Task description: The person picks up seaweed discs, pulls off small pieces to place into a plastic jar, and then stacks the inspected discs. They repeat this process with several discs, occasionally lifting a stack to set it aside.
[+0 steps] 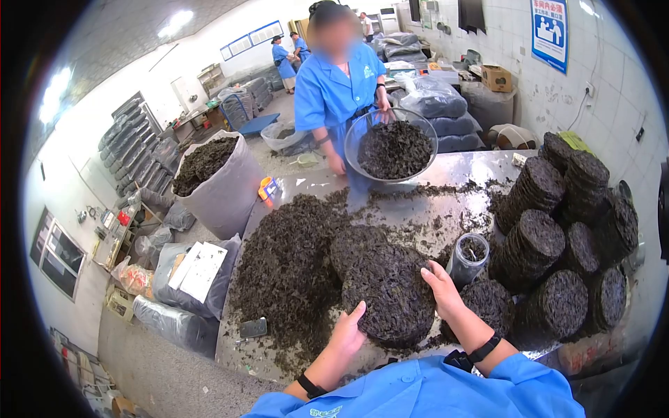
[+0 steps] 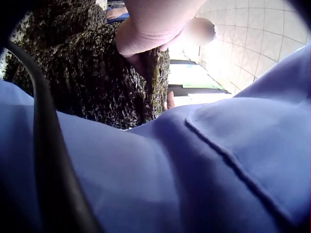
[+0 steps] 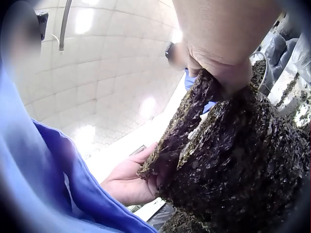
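Both hands grip a round dark seaweed cake (image 1: 388, 296) by its sides, above the table's near edge. The left hand (image 1: 346, 336) holds the lower left rim with its thumb on the face; the right hand (image 1: 444, 291) holds the upper right rim. Their other fingers are hidden behind the cake in the head view. In the right wrist view, the cake (image 3: 175, 131) is tilted, with the right hand (image 3: 223, 73) at its top and the left hand (image 3: 129, 182) at its lower end. The left wrist view shows the left hand (image 2: 150, 36) over dark seaweed (image 2: 97, 77).
Loose seaweed (image 1: 286, 272) is heaped left of the cake, another round cake (image 1: 357, 244) behind it. A clear jar (image 1: 468, 258) and stacked cakes (image 1: 540, 240) stand right. Across the metal table (image 1: 453, 167), a person (image 1: 339, 87) holds a clear bowl (image 1: 354, 150) of seaweed. A phone-like object (image 1: 253, 328) lies front left.
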{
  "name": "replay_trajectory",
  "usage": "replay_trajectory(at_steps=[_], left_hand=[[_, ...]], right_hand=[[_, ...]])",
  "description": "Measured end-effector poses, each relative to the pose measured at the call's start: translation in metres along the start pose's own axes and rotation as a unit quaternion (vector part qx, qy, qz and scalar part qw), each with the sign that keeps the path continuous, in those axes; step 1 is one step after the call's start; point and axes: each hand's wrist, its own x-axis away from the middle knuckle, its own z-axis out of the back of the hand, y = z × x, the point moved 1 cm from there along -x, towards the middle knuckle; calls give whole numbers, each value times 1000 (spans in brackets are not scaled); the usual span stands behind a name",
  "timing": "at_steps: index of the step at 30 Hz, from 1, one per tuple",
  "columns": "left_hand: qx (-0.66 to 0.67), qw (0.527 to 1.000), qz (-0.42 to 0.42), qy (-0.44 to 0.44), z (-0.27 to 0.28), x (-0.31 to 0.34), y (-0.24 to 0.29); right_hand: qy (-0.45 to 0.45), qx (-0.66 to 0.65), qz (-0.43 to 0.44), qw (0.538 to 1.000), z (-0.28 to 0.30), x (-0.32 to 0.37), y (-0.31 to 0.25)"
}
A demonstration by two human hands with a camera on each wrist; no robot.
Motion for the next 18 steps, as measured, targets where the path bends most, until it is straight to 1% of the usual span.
replay_trajectory(at_steps=[1, 2, 4, 5, 6, 8, 10, 11, 12, 13, 14, 15, 16, 18], left_hand=[[15, 1000, 2, -13, 3, -2, 1], [29, 999, 4, -27, 4, -3, 3], [41, 999, 11, -26, 2, -2, 8], [35, 999, -1, -32, 1, -1, 11], [28, 999, -12, -39, 0, -1, 13], [29, 999, -15, -41, -7, 2, 20], [43, 998, -32, -46, -14, 7, 28], [35, 996, -55, -60, -17, 8, 31], [34, 996, -60, -54, -22, 11, 36], [26, 997, -60, -29, -26, 14, 39], [26, 996, -74, -40, -27, 12, 40], [26, 997, -62, -39, -22, 9, 40], [28, 995, -73, -54, -18, 4, 39], [41, 993, -85, -71, -27, 8, 41]], right_hand=[[-32, -7, 10, 999, -2, 5, -10], [-31, -7, 9, 999, -1, 6, -15], [-88, -16, 33, 995, -1, 9, -23], [-100, 3, 43, 994, 1, 9, -25], [-99, 2, 43, 994, 1, 12, -30], [-85, -4, 7, 996, 3, 19, -39], [-75, -40, 27, 996, 9, 16, -34], [-72, -35, 39, 996, 11, 15, -31], [-67, -30, 45, 996, 13, 15, -28], [-70, -26, 46, 996, 12, 18, -33], [-85, -17, 47, 995, 14, 18, -34], [-82, -16, 48, 995, 13, 20, -35], [-80, -16, 52, 995, 11, 21, -37], [-94, -6, 57, 994, 9, 23, -39]])
